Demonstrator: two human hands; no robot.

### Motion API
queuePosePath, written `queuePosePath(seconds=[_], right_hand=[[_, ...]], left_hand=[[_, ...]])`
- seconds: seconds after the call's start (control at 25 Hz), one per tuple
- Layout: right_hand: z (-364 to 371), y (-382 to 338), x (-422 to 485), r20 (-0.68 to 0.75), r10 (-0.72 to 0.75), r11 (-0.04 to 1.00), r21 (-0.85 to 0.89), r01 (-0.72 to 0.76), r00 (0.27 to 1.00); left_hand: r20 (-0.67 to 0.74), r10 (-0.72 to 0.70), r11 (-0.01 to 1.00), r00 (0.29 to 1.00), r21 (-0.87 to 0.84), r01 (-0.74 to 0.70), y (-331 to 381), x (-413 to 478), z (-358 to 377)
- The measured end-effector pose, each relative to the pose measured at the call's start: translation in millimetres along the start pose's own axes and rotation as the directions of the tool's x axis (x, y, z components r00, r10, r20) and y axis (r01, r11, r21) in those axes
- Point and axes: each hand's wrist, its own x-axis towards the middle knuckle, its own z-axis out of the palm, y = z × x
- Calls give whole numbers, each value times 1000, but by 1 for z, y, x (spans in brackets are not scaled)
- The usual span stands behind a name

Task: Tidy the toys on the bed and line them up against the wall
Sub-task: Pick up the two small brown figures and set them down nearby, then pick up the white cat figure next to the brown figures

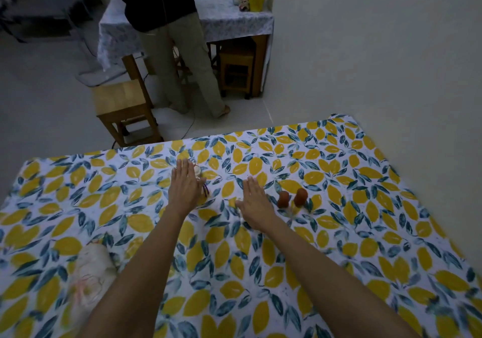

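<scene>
Both my arms reach out over a bed [365, 233] covered by a sheet printed with yellow lemons and blue leaves. My left hand [184, 184] is flat and open, palm down, over a small pale toy [199, 174] that shows at its right side; most of the toy is hidden. My right hand [255, 201] is also flat and open, holding nothing. Two small reddish-brown toys [292, 198] stand side by side just right of my right hand. A pale soft toy [91, 272] lies on the sheet near the lower left. The wall [391, 50] runs along the bed's right side.
A person [180, 50] stands on the floor beyond the bed, beside a cloth-covered table [234, 22]. A wooden stool [122, 108] stands near the bed's far edge, another under the table. A cable lies on the floor.
</scene>
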Motion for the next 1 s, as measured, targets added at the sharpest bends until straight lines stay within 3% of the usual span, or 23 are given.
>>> queuePosePath(seconds=[0.08,0.2,0.32,0.4,0.44,0.56,0.64,0.84,1.0], right_hand=[[13,-6,4,17,111,993,-31,-110,994],[18,-16,8,0,291,956,-22,-291,957],[15,-27,10,-79,325,937,-109,-333,942],[14,-36,11,-80,312,948,-41,-316,947],[14,-39,12,-59,292,956,20,-291,955],[15,-45,13,3,215,968,135,-213,977],[12,-45,9,-23,153,981,125,-149,988],[0,-27,-2,-130,-44,979,-205,16,991],[-3,0,-7,-91,-50,963,-268,24,995]], left_hand=[[34,-3,1000,999,22,2,-20,14,2],[122,-116,979,986,-154,134,-34,30,1],[416,-273,783,868,-428,451,-48,48,-3],[539,-233,619,809,-559,551,-61,53,-11],[559,-209,588,803,-584,560,-66,50,-13],[502,-169,572,848,-651,499,-65,28,-15],[429,-141,468,892,-765,442,-60,5,-10],[293,-34,226,956,-929,292,-25,-55,13],[241,-3,183,970,-954,238,-6,-81,25]])
